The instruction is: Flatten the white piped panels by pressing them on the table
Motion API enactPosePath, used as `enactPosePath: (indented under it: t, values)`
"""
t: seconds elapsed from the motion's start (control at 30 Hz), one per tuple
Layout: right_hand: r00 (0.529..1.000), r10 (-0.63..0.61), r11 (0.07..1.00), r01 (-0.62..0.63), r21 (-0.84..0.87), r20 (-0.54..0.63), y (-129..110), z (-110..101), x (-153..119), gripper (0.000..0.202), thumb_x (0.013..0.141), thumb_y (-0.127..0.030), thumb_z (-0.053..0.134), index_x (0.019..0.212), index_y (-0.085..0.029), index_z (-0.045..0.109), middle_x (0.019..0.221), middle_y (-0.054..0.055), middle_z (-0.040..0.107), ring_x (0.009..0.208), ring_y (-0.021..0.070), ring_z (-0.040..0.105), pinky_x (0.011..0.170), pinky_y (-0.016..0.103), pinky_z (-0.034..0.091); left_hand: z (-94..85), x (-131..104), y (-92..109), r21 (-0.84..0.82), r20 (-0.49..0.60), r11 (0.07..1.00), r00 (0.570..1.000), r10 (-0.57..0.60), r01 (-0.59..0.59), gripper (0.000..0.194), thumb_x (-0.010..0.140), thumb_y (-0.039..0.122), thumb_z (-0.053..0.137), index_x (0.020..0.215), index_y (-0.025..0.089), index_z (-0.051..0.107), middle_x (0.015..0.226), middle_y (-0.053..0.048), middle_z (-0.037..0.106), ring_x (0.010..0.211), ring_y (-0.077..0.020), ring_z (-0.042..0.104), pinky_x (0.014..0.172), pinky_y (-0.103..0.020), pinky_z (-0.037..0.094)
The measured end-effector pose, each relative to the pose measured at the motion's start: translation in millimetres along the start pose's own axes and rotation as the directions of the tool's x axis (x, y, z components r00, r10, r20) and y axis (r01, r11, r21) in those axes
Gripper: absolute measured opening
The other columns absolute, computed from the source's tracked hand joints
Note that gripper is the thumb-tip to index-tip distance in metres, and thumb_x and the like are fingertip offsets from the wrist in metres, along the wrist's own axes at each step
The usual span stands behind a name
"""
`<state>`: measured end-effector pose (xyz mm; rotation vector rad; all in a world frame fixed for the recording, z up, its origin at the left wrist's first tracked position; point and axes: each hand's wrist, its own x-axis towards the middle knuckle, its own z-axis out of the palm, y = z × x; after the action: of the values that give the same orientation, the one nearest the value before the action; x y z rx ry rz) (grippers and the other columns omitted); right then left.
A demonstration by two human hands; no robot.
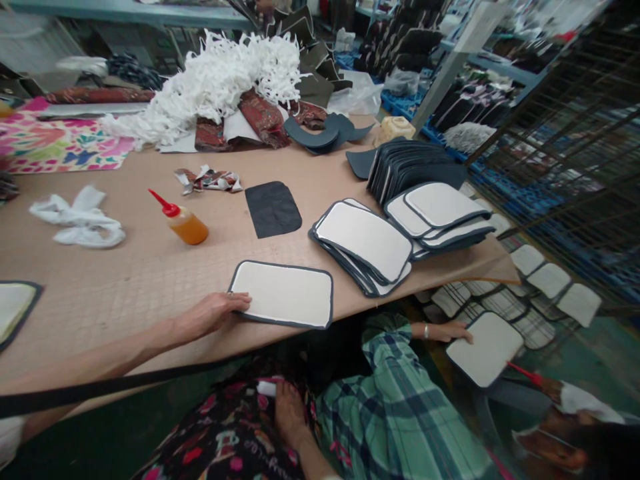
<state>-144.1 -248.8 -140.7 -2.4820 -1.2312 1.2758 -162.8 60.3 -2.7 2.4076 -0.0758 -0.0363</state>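
A pale rectangular panel with a dark edge (285, 293) lies flat near the table's front edge. On its left end rest the stretched fingers of my left hand (233, 303). Lower down, my right hand (291, 410) is against the dark floral clothing at my lap, with a small white object (267, 388) at its fingertips. The object is only partly visible. Right of the panel is a stack of similar panels (365, 240). A bottle of amber liquid with a red nozzle (190, 227) lies tilted beyond my left hand, near a dark flat piece (273, 209).
A person in a green plaid shirt (400, 400) sits close at the right, holding a pale panel (485, 349) and a red-tipped tool. More panels (445, 203) and dark stacked pieces (415, 167) stand at the table's right. White strips (225, 80) are heaped at the back.
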Motion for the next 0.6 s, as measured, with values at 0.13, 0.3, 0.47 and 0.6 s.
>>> enactPosePath:
  t: [0.13, 0.3, 0.47, 0.6]
  values:
    - [0.997, 0.011, 0.998, -0.006, -0.059, 0.081, -10.2, -2.3, 18.1, 0.035, 0.084, -0.007, 0.039, 0.118, -0.014, 0.047, 0.112, 0.01, 0.057, 0.102, 0.0187, 0.054, 0.085, 0.037, 0.046, -3.7, 3.0, 7.0, 0.05, 0.008, 0.999, 1.0, 0.003, -0.003, 0.032, 0.079, 0.007, 0.037, 0.103, 0.015, 0.057, 0.111, -0.011, 0.06, 0.109, -0.0186, 0.052, 0.093, -0.033, 0.042]
    - [0.993, 0.048, 0.996, -0.04, -0.076, 0.106, -13.5, -10.0, 23.1, 0.023, 0.083, -0.025, 0.052, 0.101, -0.012, 0.056, 0.095, 0.006, 0.062, 0.09, 0.0168, 0.058, 0.081, 0.038, 0.048, -11.7, 8.2, 20.8, 0.119, 0.051, 0.993, 0.998, -0.02, 0.014, 0.034, 0.078, 0.005, 0.035, 0.102, 0.014, 0.057, 0.112, -0.012, 0.06, 0.109, -0.0184, 0.052, 0.092, -0.033, 0.043]
    - [0.996, 0.017, 0.999, -0.012, -0.051, 0.09, 1.6, -21.4, 13.0, 0.02, 0.084, -0.025, 0.05, 0.098, -0.012, 0.057, 0.095, 0.005, 0.062, 0.088, 0.0152, 0.058, 0.079, 0.036, 0.048, -12.6, 9.2, 21.7, 0.132, 0.042, 0.991, 0.999, -0.013, 0.007, 0.03, 0.082, 0.009, 0.035, 0.102, 0.012, 0.057, 0.112, -0.014, 0.06, 0.107, -0.0187, 0.054, 0.091, -0.032, 0.044]
    - [0.997, -0.034, 0.998, 0.037, -0.044, 0.074, 16.4, -31.6, 2.9, 0.019, 0.085, -0.015, 0.045, 0.101, -0.013, 0.056, 0.094, 0.004, 0.062, 0.087, 0.0151, 0.059, 0.079, 0.036, 0.048, -8.4, 5.2, 17.2, 0.107, 0.011, 0.994, 1.0, -0.011, 0.01, 0.032, 0.082, 0.007, 0.035, 0.105, 0.015, 0.056, 0.114, -0.011, 0.059, 0.109, -0.0177, 0.052, 0.092, -0.032, 0.044]
